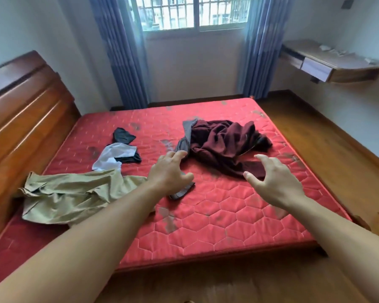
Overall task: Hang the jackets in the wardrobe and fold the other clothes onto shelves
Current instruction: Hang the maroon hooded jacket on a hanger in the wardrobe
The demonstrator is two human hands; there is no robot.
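Note:
Clothes lie scattered on a red quilted mattress. A crumpled maroon garment sits mid-right, with a grey garment running from its left side down under my left hand. My left hand rests on the grey cloth with fingers curled over it. My right hand hovers with spread fingers just in front of the maroon garment's near edge, holding nothing. A khaki jacket-like garment lies at the left. A white and black piece and a black piece lie behind it.
A wooden headboard bounds the bed on the left. Blue curtains frame a barred window at the back. A wall-mounted wooden desk hangs at the right. Wooden floor runs along the bed's right side and in front.

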